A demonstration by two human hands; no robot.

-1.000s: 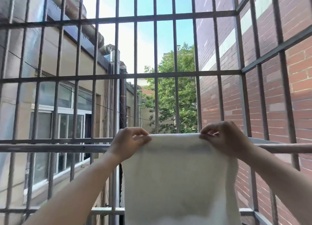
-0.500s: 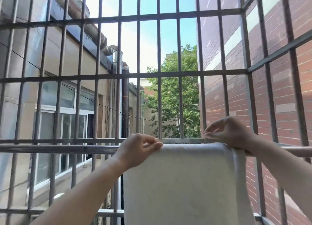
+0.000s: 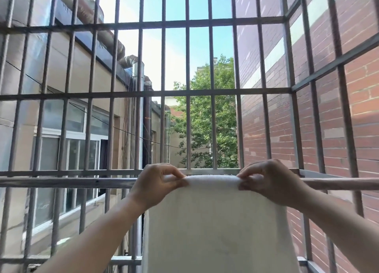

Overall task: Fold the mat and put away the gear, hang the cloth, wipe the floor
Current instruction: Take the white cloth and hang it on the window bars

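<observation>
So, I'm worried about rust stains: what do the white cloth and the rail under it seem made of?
Cloth: likely soft terry-like fabric, matte off-white; its top fold looks fuzzy and it drapes limply. Rail: probably metal tube, dull grey-brown with a faint sheen; whether that tint is rust or paint is unclear.

This was a home's caged balcony: metal grille bars enclosed it, a cloth hung over a rail, with neighbouring windows, a brick wall and a tree outside.
</observation>
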